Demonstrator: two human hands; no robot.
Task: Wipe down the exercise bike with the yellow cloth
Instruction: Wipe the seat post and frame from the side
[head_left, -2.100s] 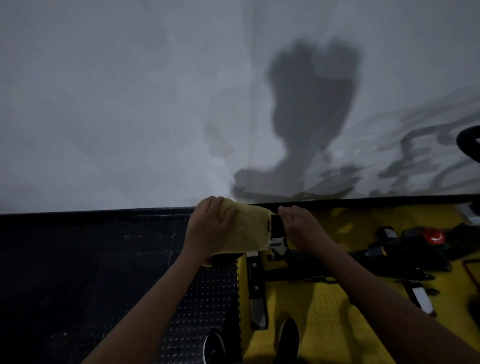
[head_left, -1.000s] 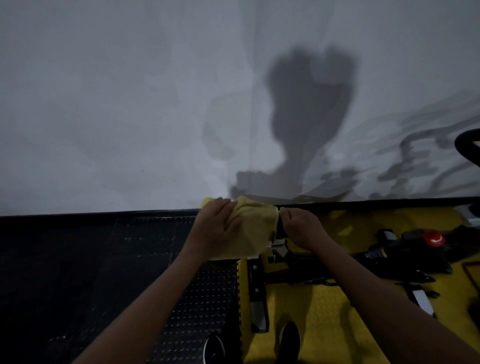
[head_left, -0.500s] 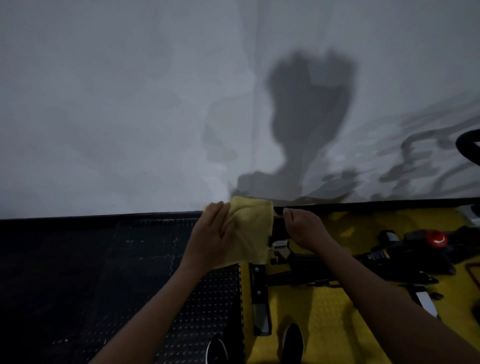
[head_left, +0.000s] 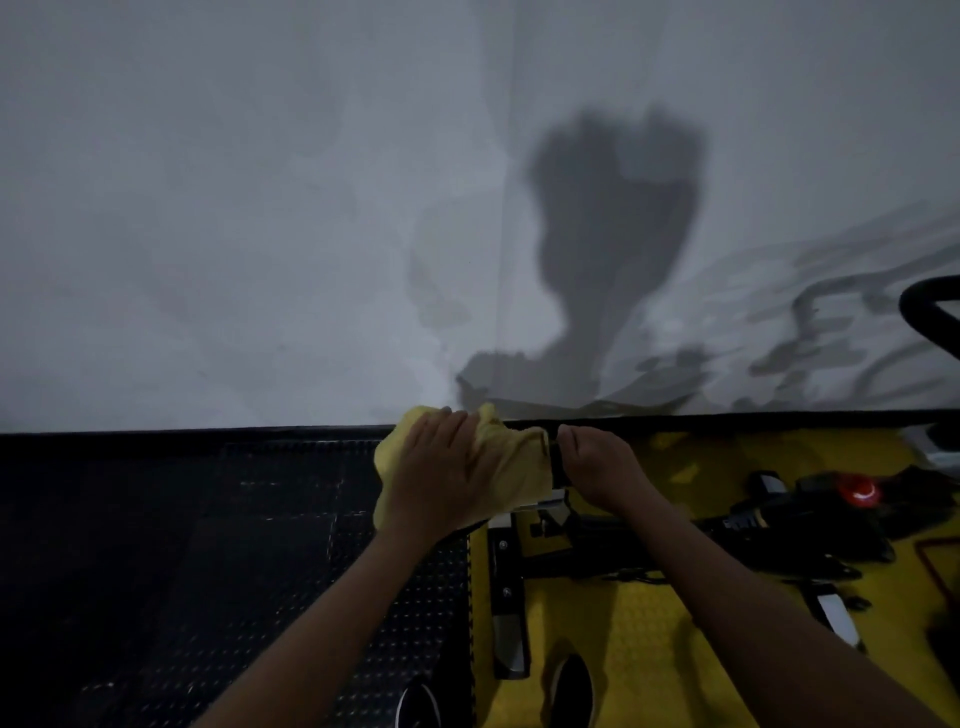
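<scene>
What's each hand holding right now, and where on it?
Left hand holds the yellow cloth around its bunched middle, covering a bike part. Right hand grips a black bike part beside the cloth; which part cannot be told.

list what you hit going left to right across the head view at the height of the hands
black studded floor mat → yellow cloth under the left hand → right hand gripping a black bike part → yellow floor mat → red knob
</scene>
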